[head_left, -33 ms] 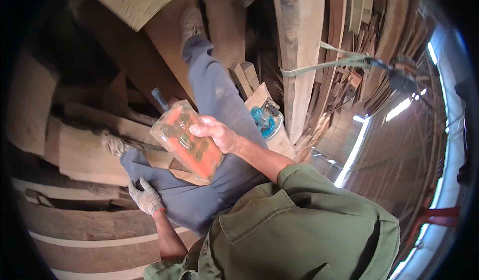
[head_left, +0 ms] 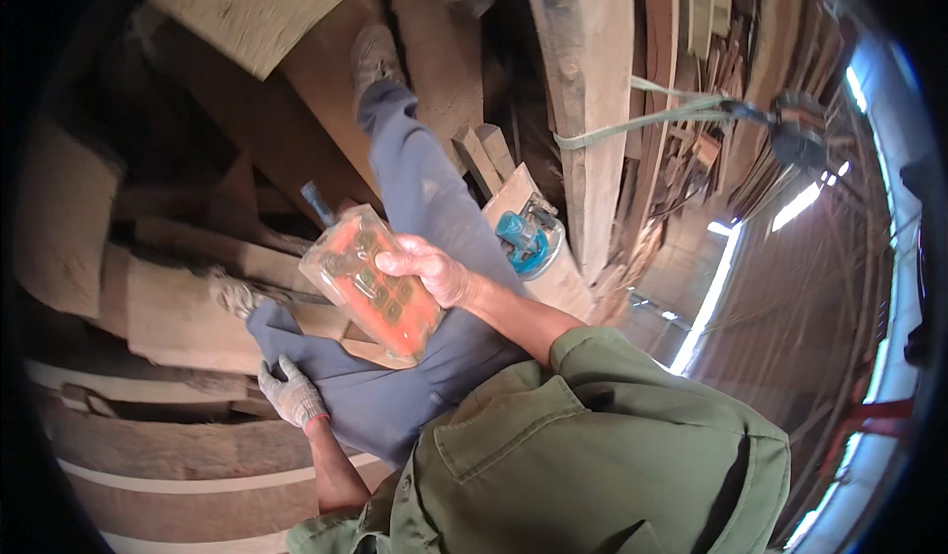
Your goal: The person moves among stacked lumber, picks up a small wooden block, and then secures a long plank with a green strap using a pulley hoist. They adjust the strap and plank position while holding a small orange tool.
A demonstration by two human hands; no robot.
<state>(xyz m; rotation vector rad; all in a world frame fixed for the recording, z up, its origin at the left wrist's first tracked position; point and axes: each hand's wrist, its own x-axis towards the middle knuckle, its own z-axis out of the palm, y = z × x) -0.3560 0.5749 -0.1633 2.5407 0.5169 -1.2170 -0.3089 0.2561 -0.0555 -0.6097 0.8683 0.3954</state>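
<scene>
In my bare right hand [head_left: 432,270] is an orange remote control [head_left: 375,287] with several dark buttons, wrapped in clear plastic. My thumb lies over its button face, and the other fingers are hidden behind it. A short blue-grey stub [head_left: 317,201] sticks out at its far end. My left hand [head_left: 291,393] wears a pale knitted glove with a red cuff. It rests against my grey trouser leg [head_left: 346,386] near the knee, thumb and fingers apart, holding nothing.
Wooden beams and planks [head_left: 188,317] lie around and under my feet. At right, a green strap [head_left: 642,129] runs round an upright timber [head_left: 588,80] to a dark hook-like fitting [head_left: 795,129]. A blue power tool [head_left: 523,241] sits beside my right leg.
The view has shifted slightly over the timber. My right hand keeps its hold on the remote control, and my left hand stays by the knee.
</scene>
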